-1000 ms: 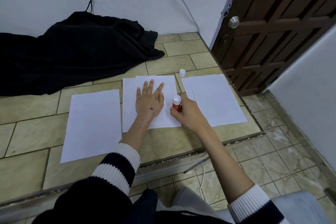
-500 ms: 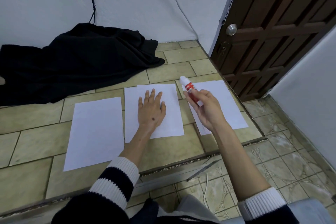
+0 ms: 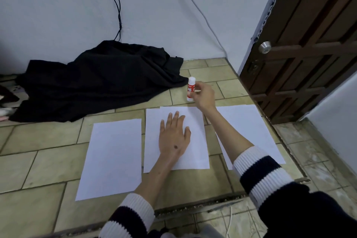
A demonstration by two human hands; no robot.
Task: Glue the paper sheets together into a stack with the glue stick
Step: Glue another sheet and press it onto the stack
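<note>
Glue stick (image 3: 190,89): small white tube with a red label band and white cap on, upright, base on or just above the tiled ledge (image 3: 48,162) at about 12 o'clock from the middle paper pile; contact with the tile not clear. Pinched near its middle between thumb and curled fingers of the right hand (image 3: 205,95), reaching in from 5 o'clock across the gap between two piles.

Middle paper stack (image 3: 195,152): white sheets, at least two, top one shifted right so a strip of the lower sheet shows along the left edge. Pressed flat by the left hand (image 3: 173,137), palm down, fingers straight and slightly spread, pointing toward 12 o'clock.

Single white sheet (image 3: 112,158) at 9 o'clock of the middle stack, just beside it, lying flat. Another white pile (image 3: 249,127) at 3 o'clock, partly hidden under the right forearm; sheet count not readable.

Black cloth (image 3: 96,83) bunched at 10 o'clock against the white wall, black cable (image 3: 116,6) hanging down to it. Brown wooden door (image 3: 309,48) with a metal knob at 2 o'clock. Navy-and-white striped sleeves on both arms.
</note>
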